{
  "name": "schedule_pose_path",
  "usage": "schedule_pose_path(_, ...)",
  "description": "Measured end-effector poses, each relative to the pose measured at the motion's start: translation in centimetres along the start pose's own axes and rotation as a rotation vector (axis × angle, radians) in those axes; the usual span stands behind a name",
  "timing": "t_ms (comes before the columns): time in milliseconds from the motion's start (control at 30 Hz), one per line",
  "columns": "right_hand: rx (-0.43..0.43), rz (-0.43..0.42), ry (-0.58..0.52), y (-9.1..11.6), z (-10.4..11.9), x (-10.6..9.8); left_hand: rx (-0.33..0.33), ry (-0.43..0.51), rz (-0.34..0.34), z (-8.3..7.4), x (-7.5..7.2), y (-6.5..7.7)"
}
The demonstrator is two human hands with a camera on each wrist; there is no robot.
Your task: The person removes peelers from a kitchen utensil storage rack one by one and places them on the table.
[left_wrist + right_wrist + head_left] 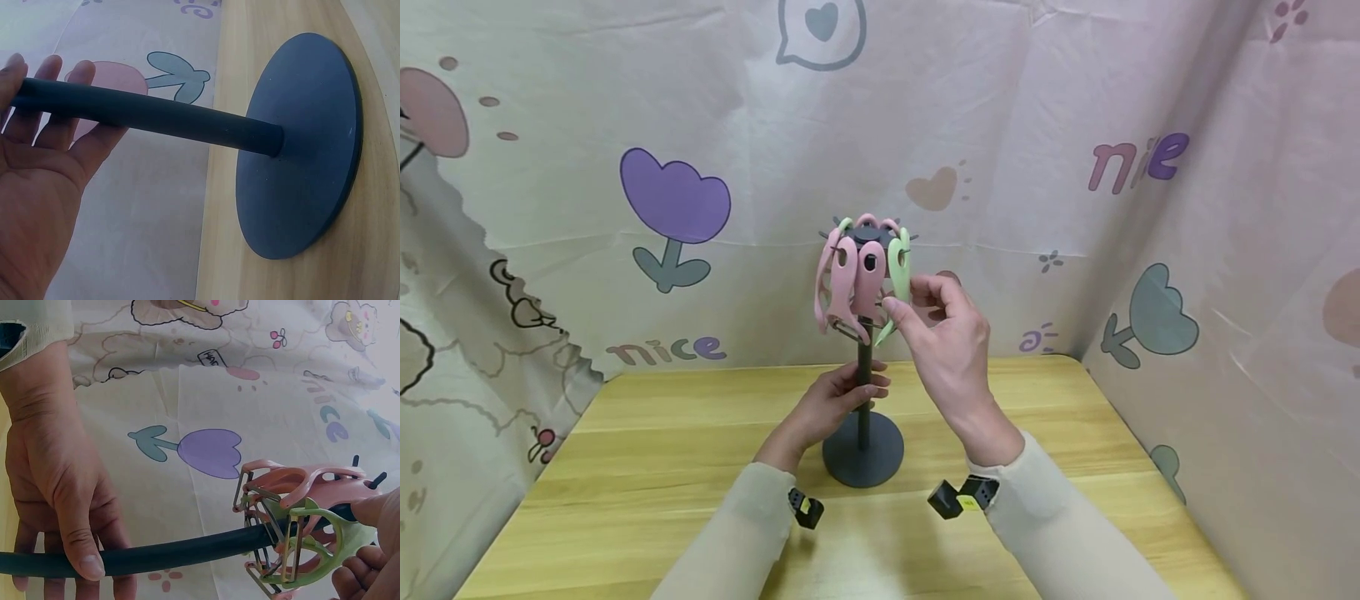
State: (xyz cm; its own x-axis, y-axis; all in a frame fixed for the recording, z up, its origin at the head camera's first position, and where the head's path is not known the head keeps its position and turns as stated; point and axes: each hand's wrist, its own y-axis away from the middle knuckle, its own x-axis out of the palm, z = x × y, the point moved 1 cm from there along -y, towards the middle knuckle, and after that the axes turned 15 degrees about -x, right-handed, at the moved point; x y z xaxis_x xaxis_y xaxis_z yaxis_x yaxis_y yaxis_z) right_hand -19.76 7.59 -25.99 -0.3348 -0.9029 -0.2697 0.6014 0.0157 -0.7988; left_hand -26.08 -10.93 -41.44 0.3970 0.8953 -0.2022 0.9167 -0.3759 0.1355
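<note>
A dark upright stand with a round base (880, 467) carries several vegetable peelers on the hooks around its top. Pink peelers (868, 287) hang at the front and left, blades downward. On the right side hangs a green peeler (900, 262), its handle hole at a hook. My right hand (951, 350) pinches this green peeler between thumb and fingers; the right wrist view shows its metal blade (294, 547) beside the pole. Lower down, my left hand (827, 404) grips the pole (181, 122), with the thumb in front and the fingers behind.
The stand rests on a light wooden table (662, 467). Behind it hangs a printed cloth (760, 108), which also closes off both sides. A small black camera (805, 508) sits on the left wrist and another camera (947, 498) on the right.
</note>
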Motion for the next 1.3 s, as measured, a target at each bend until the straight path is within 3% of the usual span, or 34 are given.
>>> schedule_pose_path(600, 0.039, -0.005, -0.05, -0.44, -0.28, 0.3, 0.007, 0.015, 0.02, -0.27, -0.1, 0.07)
schedule_pose_path(900, 0.042, -0.015, -0.059, -0.29, -0.23, 0.3, -0.027, 0.016, 0.003, -0.08, -0.14, 0.15)
schedule_pose_path(1300, 0.03, -0.037, -0.069, -0.46, 0.06, 0.05, 0.003, 0.044, 0.01, -0.03, -0.2, 0.15)
